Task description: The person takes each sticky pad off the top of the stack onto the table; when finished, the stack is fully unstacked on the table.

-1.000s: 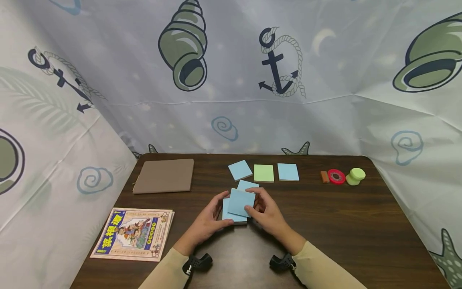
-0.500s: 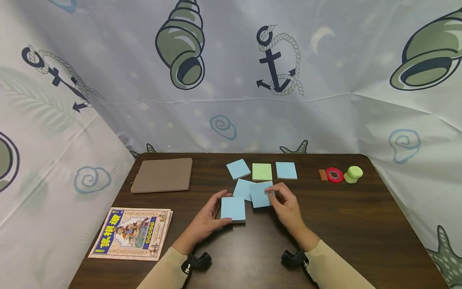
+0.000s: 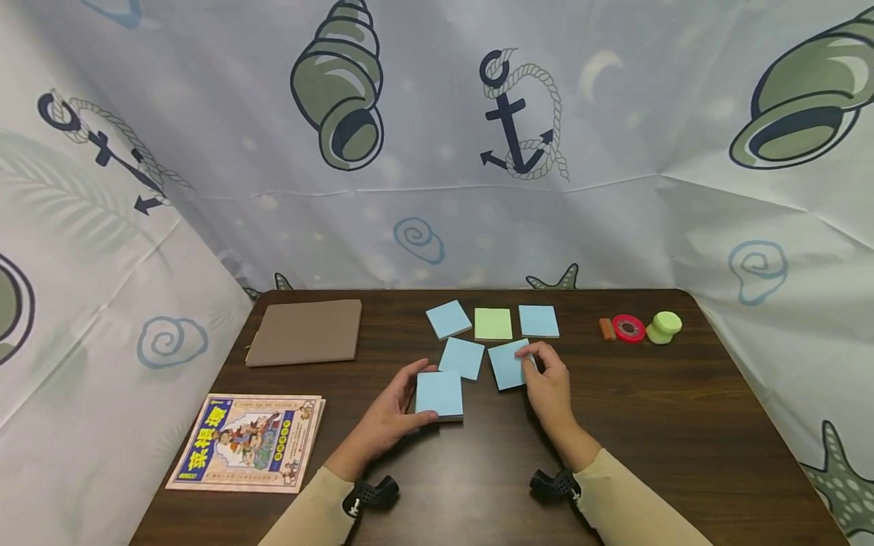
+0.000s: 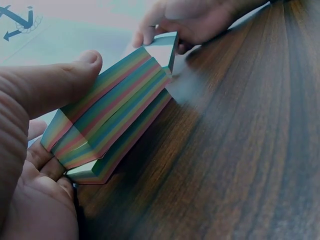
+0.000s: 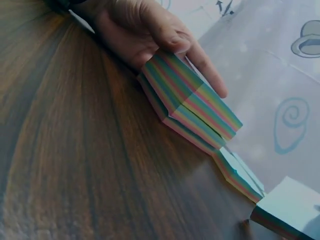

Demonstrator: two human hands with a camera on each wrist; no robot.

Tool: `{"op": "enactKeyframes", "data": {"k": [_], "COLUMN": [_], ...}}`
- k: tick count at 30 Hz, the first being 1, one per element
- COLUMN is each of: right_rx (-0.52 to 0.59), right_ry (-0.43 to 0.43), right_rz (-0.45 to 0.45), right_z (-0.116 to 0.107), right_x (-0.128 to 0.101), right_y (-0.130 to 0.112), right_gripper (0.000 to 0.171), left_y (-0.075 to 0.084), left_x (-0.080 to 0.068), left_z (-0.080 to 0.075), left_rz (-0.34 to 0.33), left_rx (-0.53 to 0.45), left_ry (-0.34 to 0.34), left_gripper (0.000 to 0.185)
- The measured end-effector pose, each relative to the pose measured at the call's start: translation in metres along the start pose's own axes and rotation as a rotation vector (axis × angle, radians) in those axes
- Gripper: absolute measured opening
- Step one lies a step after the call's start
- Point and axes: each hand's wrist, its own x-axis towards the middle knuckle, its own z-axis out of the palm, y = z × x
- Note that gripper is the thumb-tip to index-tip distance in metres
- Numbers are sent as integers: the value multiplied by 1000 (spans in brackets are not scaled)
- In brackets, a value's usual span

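My left hand grips a stack of sticky note pads with a blue top. Rainbow-striped edges of that stack show between thumb and fingers in the left wrist view, the layers slightly askew. Farther right, my right hand pinches the right side of a blue sticky note pad, which sits low at the table. Between the two lies another blue pad. Behind them, a tilted blue pad, a green pad and a blue pad form a row.
A brown notebook lies at the back left, with an illustrated booklet in front of it. At the back right of the dark wooden table are a small brown block, a red round item and a light green knob-shaped object.
My right hand has taken a blue pad off the top of the stack, moved it right and down to the table, and turned it slightly. The left hand stays on the stack.
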Motion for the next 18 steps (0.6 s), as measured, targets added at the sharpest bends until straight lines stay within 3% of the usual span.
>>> {"op": "enactKeyframes", "data": {"k": [2, 5, 10, 14, 18], "right_rx": [-63, -240, -567, -686, -710], "right_ry": [1, -53, -171, -192, -188], "right_rz": [8, 4, -84, -134, -131], "right_z": [0, 1, 3, 4, 4], "right_x": [1, 1, 0, -2, -3], "right_y": [1, 3, 1, -1, -1], "right_gripper": [22, 18, 22, 24, 24], "left_y": [-1, -2, -3, -2, -2], "left_x": [-1, -1, -1, -1, 0], "left_z": [-1, -1, -1, -1, 0], "left_rz": [1, -10, -8, -4, -4], "left_rx": [2, 6, -1, -6, -5], "left_ry": [0, 4, 3, 1, -1], "left_gripper": [99, 98, 97, 98, 98]}}
